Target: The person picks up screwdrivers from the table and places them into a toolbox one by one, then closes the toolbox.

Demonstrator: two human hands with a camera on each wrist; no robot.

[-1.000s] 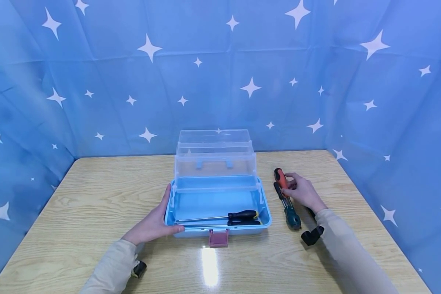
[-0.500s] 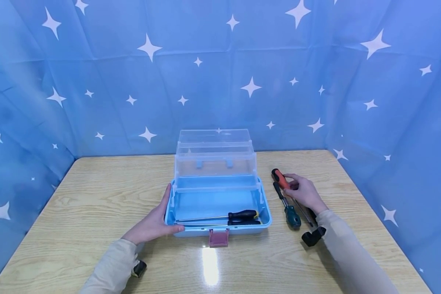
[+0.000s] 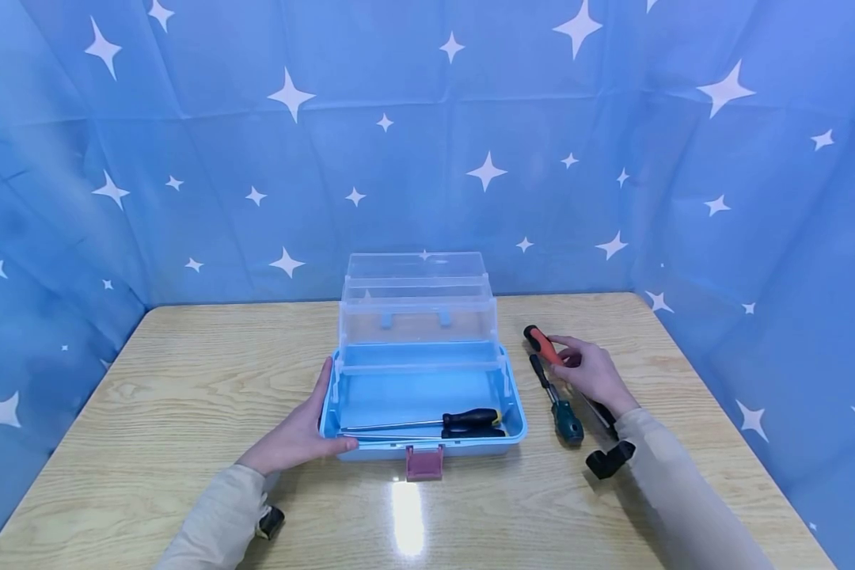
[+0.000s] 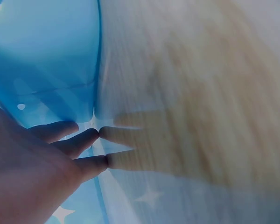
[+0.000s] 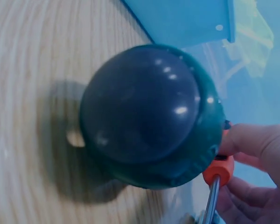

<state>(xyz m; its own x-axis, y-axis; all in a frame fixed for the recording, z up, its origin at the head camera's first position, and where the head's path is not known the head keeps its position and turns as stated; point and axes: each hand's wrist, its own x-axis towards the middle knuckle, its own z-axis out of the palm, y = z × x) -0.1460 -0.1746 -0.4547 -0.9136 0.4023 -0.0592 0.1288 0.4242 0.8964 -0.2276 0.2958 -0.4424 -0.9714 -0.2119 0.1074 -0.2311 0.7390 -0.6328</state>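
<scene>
My right hand pinches the orange-and-black handle of a screwdriver, whose shaft runs back under the wrist. The right wrist view shows thumb and fingers around that handle. Just left of it on the table lies a green-handled screwdriver; its round butt end looms large in the right wrist view. A small black handle lies at its far end. My left hand rests spread at the left front corner of a blue toolbox, fingers straight along its side and thumb at the front rim.
Two black-handled screwdrivers lie along the front inside the toolbox. Its clear lid stands raised at the back, and a purple latch hangs in front. A star-patterned blue curtain surrounds the wooden table.
The orange screwdriver's handle end has swung left in my right hand, and its shaft has come away from the green screwdriver toward the right. My left hand and the toolbox have stayed put.
</scene>
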